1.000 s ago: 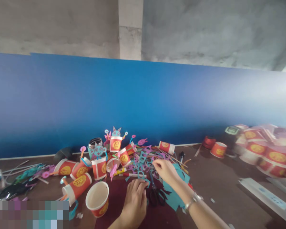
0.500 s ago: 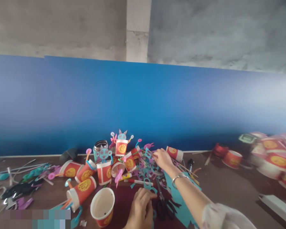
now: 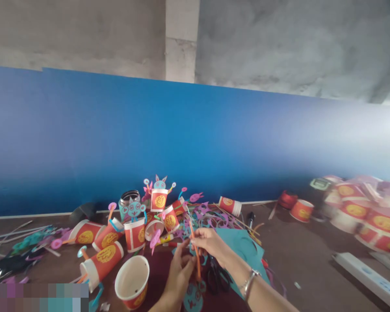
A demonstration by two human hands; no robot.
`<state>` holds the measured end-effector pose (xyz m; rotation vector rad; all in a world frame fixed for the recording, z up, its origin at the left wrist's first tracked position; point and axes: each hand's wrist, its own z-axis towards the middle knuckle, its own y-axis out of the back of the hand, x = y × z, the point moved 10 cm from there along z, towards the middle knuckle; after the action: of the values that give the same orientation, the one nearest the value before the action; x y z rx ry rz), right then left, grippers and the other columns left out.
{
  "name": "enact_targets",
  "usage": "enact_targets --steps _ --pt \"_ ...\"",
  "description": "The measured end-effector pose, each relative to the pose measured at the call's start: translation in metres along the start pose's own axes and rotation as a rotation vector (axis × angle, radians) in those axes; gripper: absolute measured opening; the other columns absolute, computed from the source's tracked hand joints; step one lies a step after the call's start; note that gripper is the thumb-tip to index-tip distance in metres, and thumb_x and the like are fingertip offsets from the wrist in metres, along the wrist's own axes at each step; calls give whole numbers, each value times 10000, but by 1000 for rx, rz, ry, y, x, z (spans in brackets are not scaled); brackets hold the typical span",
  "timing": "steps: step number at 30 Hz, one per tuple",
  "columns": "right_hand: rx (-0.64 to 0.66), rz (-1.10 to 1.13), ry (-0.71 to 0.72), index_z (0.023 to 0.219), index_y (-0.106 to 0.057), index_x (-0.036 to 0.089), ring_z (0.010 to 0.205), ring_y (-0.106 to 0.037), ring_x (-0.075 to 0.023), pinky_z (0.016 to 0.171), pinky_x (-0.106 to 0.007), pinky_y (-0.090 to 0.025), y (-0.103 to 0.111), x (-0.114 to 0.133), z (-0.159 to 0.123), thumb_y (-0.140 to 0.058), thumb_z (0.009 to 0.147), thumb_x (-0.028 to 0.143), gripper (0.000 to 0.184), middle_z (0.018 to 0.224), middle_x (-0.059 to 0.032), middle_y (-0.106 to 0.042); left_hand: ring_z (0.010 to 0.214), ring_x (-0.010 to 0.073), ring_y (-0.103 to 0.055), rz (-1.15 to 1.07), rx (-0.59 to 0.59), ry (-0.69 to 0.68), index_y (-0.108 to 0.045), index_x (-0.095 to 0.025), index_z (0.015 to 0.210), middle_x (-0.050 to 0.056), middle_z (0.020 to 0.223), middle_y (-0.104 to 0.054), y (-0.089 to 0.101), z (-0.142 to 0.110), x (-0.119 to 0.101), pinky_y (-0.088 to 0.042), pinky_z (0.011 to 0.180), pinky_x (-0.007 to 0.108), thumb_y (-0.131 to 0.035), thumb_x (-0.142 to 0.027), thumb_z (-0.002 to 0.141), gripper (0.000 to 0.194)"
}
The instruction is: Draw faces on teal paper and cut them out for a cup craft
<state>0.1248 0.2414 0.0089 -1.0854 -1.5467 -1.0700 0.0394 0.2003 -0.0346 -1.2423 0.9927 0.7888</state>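
Observation:
My right hand (image 3: pixel 211 247) pinches a thin orange strip (image 3: pixel 198 264) that stands nearly upright; whether it is a straw or paper is unclear. Close on its left is my left hand (image 3: pixel 178 273), fingers loosely bent and apart, fingertips close to the strip. Below both hands lies a blue paper animal face (image 3: pixel 193 298) with drawn eyes. Black-handled scissors (image 3: pixel 218 277) rest beside my right wrist, partly over a cut blue paper sheet (image 3: pixel 243 242). An upright empty paper cup (image 3: pixel 132 281) stands to the left of my left hand.
Several red paper cups (image 3: pixel 134 236) with paper faces and arms crowd the left. Paper scraps (image 3: pixel 211 214) are heaped behind my hands. A pile of cups (image 3: pixel 354 208) and a white power strip (image 3: pixel 370 275) are at right. A blue panel (image 3: pixel 195 143) borders the table's back.
My right hand has come back from the scrap heap toward my left hand and now holds the orange strip. The blue paper face is now visible below. The view has shifted slightly right.

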Motion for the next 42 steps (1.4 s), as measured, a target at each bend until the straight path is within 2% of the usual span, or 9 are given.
enact_targets --steps 5,10,12,17,20,23,26,33,42 --pt "-78 66 -56 690 -559 147 420 -498 -70 428 -173 -338 6 -11 7 -582 678 218 76 536 29 -596 397 86 -488 106 0 -193 -443 -183 1134 -45 558 -561 -1 -5 -12 -374 407 183 -560 -441 800 439" --pt "-4 51 -99 684 -549 157 430 -528 -85 456 -196 -421 -10 -20 6 -553 688 245 87 534 38 -559 847 196 -624 388 4 -413 -603 -175 1022 87 938 -651 -10 -15 -45 -512 741 304 -560 -360 808 286" --pt "7 -12 -105 659 -566 145 420 -537 -97 418 -193 -405 -9 -23 8 -561 697 273 134 533 13 -580 854 198 -617 484 -33 -486 -642 -175 916 80 884 -649 -10 -20 -59 -509 773 321 -504 -336 848 223" --pt "-192 -281 -33 816 -615 118 495 -610 -124 427 -194 -410 50 -5 31 -384 858 354 333 702 -84 -688 899 195 -602 492 -177 -633 -625 -178 845 89 933 -610 -1 -35 -83 -506 795 316 -471 -295 876 195" --pt "-373 -514 40 942 -607 119 687 -660 -169 543 -231 -458 99 18 47 -304 906 301 355 876 -118 -695 924 203 -610 443 -180 -598 -608 -176 844 95 963 -629 0 -36 -78 -500 822 320 -460 -335 880 221" --pt "-440 -765 85 947 -635 114 976 -613 -226 775 -299 -457 122 32 60 -361 898 187 288 1006 -144 -668 857 196 -639 381 -171 -500 -605 -176 870 73 884 -671 2 -32 -66 -506 798 300 -466 -357 877 228" --pt "-366 -988 108 956 -637 124 1032 -579 -224 885 -366 -429 116 31 75 -459 892 175 196 1030 -112 -652 844 197 -649 327 -199 -466 -615 -176 882 67 867 -688 6 -30 -61 -507 782 282 -490 -361 865 224" --pt "-189 -1365 60 1136 -539 162 963 -582 -200 810 -397 -498 100 22 105 -529 887 296 283 1149 -81 -563 813 199 -656 264 -213 -487 -634 -177 870 84 859 -703 13 -27 -57 -505 779 277 -510 -371 849 231" --pt "-73 -1506 88 1142 -533 159 966 -582 -204 808 -405 -499 97 19 110 -533 884 295 292 1148 -79 -563 783 206 -661 195 -228 -429 -649 -186 847 79 830 -697 12 -25 -55 -511 756 273 -549 -399 819 237"
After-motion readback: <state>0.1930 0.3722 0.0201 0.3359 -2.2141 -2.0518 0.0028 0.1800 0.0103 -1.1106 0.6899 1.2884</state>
